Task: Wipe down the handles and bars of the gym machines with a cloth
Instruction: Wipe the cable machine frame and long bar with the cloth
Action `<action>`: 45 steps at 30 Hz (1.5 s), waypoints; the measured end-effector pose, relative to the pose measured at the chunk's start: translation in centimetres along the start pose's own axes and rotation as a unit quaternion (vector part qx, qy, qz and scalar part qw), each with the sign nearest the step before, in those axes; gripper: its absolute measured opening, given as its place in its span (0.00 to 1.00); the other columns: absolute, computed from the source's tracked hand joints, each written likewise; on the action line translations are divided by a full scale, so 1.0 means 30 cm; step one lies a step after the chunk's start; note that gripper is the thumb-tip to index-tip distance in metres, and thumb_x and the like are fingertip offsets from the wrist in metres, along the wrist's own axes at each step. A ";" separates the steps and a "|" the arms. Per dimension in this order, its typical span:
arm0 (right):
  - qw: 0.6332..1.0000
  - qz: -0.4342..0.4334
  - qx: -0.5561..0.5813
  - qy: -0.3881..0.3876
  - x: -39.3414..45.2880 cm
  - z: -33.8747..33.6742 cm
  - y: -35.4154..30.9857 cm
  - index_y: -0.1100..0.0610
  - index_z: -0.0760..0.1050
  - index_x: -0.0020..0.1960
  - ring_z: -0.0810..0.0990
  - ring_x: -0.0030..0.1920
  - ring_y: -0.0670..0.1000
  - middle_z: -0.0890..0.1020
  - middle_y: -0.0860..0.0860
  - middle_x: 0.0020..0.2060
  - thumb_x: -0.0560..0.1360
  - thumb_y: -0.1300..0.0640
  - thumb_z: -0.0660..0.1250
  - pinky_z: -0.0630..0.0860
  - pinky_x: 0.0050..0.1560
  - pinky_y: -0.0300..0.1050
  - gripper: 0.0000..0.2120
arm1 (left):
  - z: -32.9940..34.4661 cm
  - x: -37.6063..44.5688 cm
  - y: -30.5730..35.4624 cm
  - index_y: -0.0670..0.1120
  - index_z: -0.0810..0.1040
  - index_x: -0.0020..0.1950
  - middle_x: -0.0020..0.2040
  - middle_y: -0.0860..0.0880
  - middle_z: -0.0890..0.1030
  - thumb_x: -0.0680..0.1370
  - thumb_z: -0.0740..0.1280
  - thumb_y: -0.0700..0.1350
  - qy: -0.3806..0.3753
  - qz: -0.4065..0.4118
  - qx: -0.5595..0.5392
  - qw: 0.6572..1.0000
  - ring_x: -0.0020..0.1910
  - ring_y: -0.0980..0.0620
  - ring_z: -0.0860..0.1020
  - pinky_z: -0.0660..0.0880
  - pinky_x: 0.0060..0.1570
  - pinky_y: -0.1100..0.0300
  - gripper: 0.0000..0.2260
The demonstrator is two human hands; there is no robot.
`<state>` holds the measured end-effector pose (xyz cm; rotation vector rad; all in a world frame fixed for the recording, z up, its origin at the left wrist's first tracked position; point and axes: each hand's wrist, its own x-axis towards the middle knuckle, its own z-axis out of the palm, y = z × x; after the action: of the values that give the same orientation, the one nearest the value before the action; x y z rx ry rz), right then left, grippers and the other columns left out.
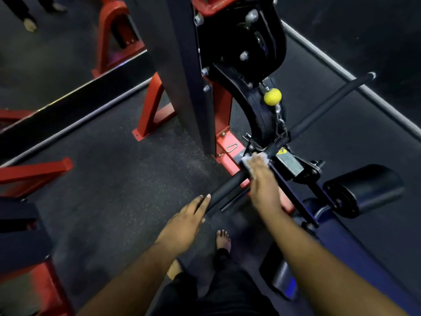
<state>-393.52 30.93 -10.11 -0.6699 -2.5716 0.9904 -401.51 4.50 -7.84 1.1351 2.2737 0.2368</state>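
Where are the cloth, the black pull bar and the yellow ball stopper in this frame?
cloth [247, 161]: head view, white fold showing left of the right hand's fingers.
black pull bar [230, 184]: head view, near grip section between the hands.
yellow ball stopper [272, 96]: head view, ball's middle.

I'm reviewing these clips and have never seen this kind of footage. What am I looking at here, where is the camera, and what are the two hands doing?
The one camera sits on the person's head, looking down at their own arms. The right hand presses a pale cloth onto a long black bar, clipped by a chain to a cable machine with a red frame. The left hand rests its straight fingers on the bar's near end. A yellow ball sits on the cable; a padded roller is at the right.
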 end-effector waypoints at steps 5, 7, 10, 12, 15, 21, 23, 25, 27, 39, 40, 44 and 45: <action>0.994 0.097 -0.046 -0.027 0.105 -0.003 0.079 0.61 0.75 0.70 0.60 0.80 0.64 0.69 0.63 0.76 0.81 0.71 0.58 0.61 0.79 0.59 0.20 | -0.012 -0.007 0.012 0.55 0.41 0.84 0.84 0.52 0.51 0.88 0.54 0.49 0.005 0.000 0.002 1.000 0.79 0.49 0.61 0.71 0.71 0.50 0.29; 0.995 0.093 -0.024 -0.019 0.038 0.036 0.012 0.61 0.74 0.73 0.59 0.81 0.60 0.69 0.60 0.77 0.83 0.68 0.57 0.59 0.80 0.55 0.20 | -0.015 -0.004 0.019 0.55 0.41 0.84 0.84 0.52 0.51 0.87 0.54 0.48 0.007 -0.005 0.000 1.000 0.78 0.48 0.62 0.71 0.70 0.50 0.29; 0.997 0.059 0.017 -0.039 -0.086 0.088 -0.086 0.61 0.73 0.74 0.62 0.80 0.56 0.71 0.57 0.76 0.83 0.68 0.57 0.58 0.80 0.48 0.21 | -0.012 -0.002 0.021 0.56 0.41 0.84 0.84 0.52 0.51 0.87 0.55 0.47 0.008 -0.008 0.001 1.000 0.79 0.48 0.62 0.71 0.71 0.50 0.30; 0.996 0.045 0.067 -0.039 -0.128 0.076 -0.111 0.59 0.75 0.73 0.66 0.78 0.52 0.72 0.51 0.73 0.81 0.70 0.58 0.58 0.79 0.40 0.22 | -0.007 -0.002 0.014 0.56 0.40 0.84 0.84 0.52 0.50 0.87 0.55 0.46 0.005 -0.009 0.000 1.000 0.79 0.48 0.61 0.70 0.71 0.50 0.31; 0.992 0.094 0.069 0.058 -0.025 -0.007 -0.040 0.62 0.73 0.73 0.68 0.76 0.51 0.72 0.52 0.72 0.80 0.71 0.57 0.60 0.78 0.41 0.23 | 0.005 -0.007 0.009 0.56 0.40 0.84 0.84 0.51 0.51 0.87 0.56 0.46 0.009 -0.006 0.006 1.000 0.79 0.47 0.61 0.70 0.71 0.50 0.31; 0.989 0.137 -0.047 0.007 0.106 0.006 0.081 0.62 0.72 0.74 0.58 0.81 0.62 0.66 0.62 0.78 0.83 0.67 0.57 0.60 0.79 0.58 0.20 | 0.012 -0.001 0.013 0.55 0.41 0.84 0.83 0.50 0.53 0.88 0.55 0.46 0.014 -0.011 0.008 1.000 0.77 0.46 0.63 0.71 0.70 0.49 0.30; 0.994 0.106 -0.025 -0.002 0.029 0.044 0.018 0.62 0.74 0.73 0.60 0.80 0.58 0.69 0.58 0.77 0.83 0.67 0.57 0.57 0.81 0.52 0.20 | 0.013 -0.001 0.010 0.54 0.42 0.84 0.83 0.50 0.54 0.87 0.56 0.46 0.016 -0.009 0.001 1.000 0.77 0.46 0.64 0.72 0.69 0.48 0.30; 0.998 0.058 0.012 -0.035 -0.055 0.068 -0.036 0.61 0.76 0.71 0.61 0.79 0.53 0.71 0.55 0.75 0.82 0.67 0.58 0.53 0.80 0.39 0.19 | 0.017 -0.001 0.005 0.55 0.42 0.84 0.83 0.50 0.54 0.87 0.57 0.45 0.016 -0.007 -0.002 1.000 0.77 0.46 0.65 0.73 0.69 0.47 0.31; 0.995 0.033 0.066 -0.062 -0.091 0.055 -0.039 0.59 0.77 0.71 0.65 0.78 0.50 0.73 0.52 0.74 0.82 0.65 0.57 0.57 0.79 0.39 0.20 | 0.022 -0.002 0.000 0.55 0.41 0.84 0.83 0.50 0.54 0.87 0.57 0.45 0.015 -0.007 0.002 1.000 0.77 0.46 0.64 0.73 0.69 0.47 0.32; 0.996 0.037 0.072 -0.024 -0.100 0.091 -0.037 0.61 0.73 0.74 0.60 0.80 0.52 0.69 0.51 0.76 0.83 0.67 0.57 0.55 0.80 0.39 0.21 | 0.018 -0.009 0.018 0.55 0.41 0.84 0.82 0.50 0.54 0.87 0.57 0.44 0.016 -0.026 0.016 0.999 0.76 0.45 0.63 0.72 0.69 0.48 0.31; 0.989 0.056 0.134 0.013 -0.140 0.092 -0.079 0.62 0.73 0.74 0.64 0.79 0.47 0.71 0.51 0.74 0.83 0.68 0.57 0.58 0.77 0.35 0.20 | 0.019 -0.010 0.019 0.55 0.41 0.84 0.82 0.50 0.54 0.87 0.57 0.44 0.016 -0.026 0.016 0.999 0.76 0.45 0.64 0.72 0.69 0.48 0.32; 0.777 0.370 0.426 0.278 -0.107 0.103 -0.138 0.64 0.76 0.67 0.81 0.56 0.37 0.81 0.52 0.59 0.86 0.65 0.56 0.77 0.55 0.35 0.14 | 0.024 -0.006 0.036 0.52 0.41 0.84 0.79 0.48 0.61 0.87 0.58 0.49 0.025 -0.051 0.006 0.998 0.71 0.45 0.68 0.73 0.67 0.48 0.32; 0.699 0.430 0.487 0.299 -0.054 0.099 -0.129 0.60 0.77 0.64 0.82 0.52 0.43 0.82 0.52 0.55 0.86 0.63 0.56 0.77 0.51 0.38 0.12 | 0.023 -0.003 0.042 0.51 0.42 0.85 0.77 0.47 0.63 0.87 0.57 0.51 0.027 -0.060 0.002 0.998 0.70 0.45 0.69 0.73 0.66 0.47 0.32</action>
<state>-394.66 25.93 -9.76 -1.5031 -0.8132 1.7531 -400.23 5.17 -7.86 1.0002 2.3818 0.2180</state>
